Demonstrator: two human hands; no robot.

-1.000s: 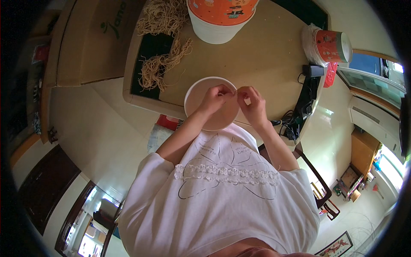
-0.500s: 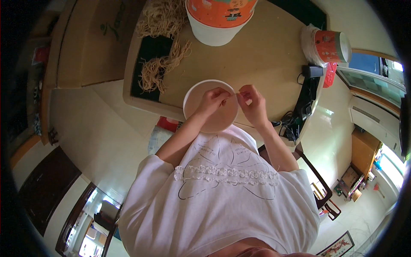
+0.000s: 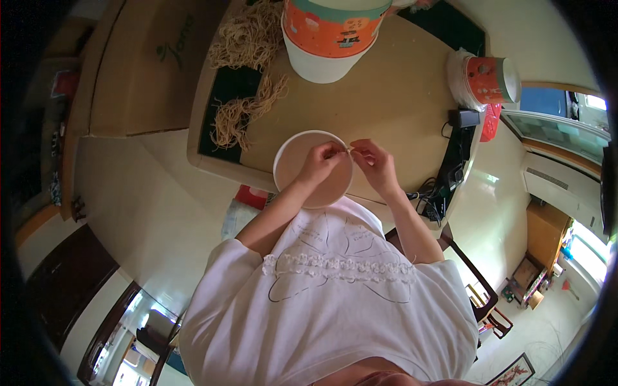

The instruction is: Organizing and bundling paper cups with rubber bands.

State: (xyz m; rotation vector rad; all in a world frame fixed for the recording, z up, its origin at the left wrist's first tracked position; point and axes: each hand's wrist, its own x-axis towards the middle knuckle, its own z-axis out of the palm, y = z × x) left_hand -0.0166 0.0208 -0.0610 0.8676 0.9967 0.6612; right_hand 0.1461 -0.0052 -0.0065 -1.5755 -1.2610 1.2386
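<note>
A thin pale strand (image 3: pixel 349 150) is pinched between the fingertips of the left hand (image 3: pixel 320 162) and the right hand (image 3: pixel 374 161), just above the centre of the frame; both hands are closed on it, with the fingers curled and pressed together, and the fingertips almost meet. The strand is judged to be very light, stiff but brittle, so it is best taken near its ends with a soft grip and not bent sharply. It appears as a short straw-coloured line, too fine for more detail to be seen. Directly below the hands a round shallow bowl (image 3: pixel 290 161) with a pale rim is seen, standing at the near edge of the brown table (image 3: pixel 399 96). Towards the upper left of the frame, loose bundles of tan fibres (image 3: pixel 241 109) are spread over a dark mat (image 3: pixel 228 87). At the top centre a large orange and white bucket (image 3: pixel 328 38) is placed, and at the upper right a smaller orange container (image 3: pixel 486 78) is lying.
</note>
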